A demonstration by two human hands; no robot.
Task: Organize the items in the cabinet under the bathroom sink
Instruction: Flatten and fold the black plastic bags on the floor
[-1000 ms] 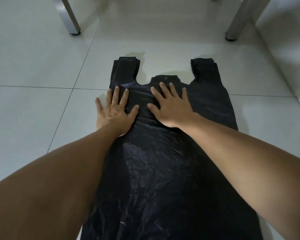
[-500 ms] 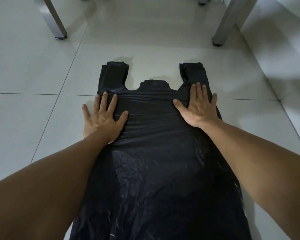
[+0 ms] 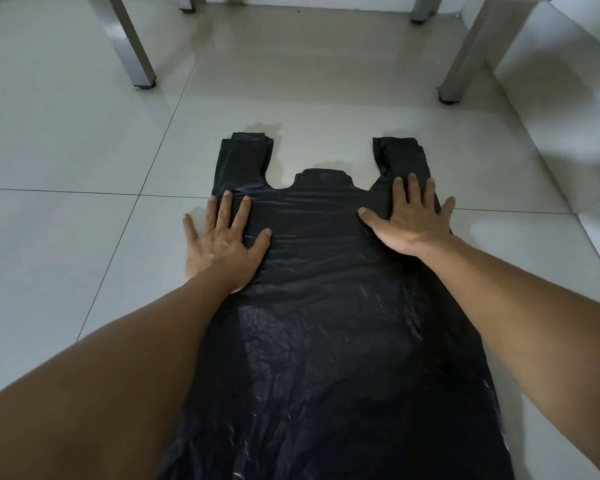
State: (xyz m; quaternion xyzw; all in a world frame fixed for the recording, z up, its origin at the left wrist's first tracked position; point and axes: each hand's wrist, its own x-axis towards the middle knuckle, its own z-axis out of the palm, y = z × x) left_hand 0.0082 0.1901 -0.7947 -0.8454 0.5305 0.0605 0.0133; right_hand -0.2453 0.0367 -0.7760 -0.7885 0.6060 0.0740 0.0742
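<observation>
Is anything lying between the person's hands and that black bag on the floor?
No, nothing visible. The left hand and the right hand both press flat, fingers spread, directly on the black plastic bag, which lies spread on the tiled floor.

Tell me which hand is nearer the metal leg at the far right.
Right. The right hand presses the bag below that leg; the left hand lies farther left.

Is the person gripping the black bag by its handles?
No, both the left hand and the right hand lie flat with straight fingers on the black bag, below its handles.
</observation>
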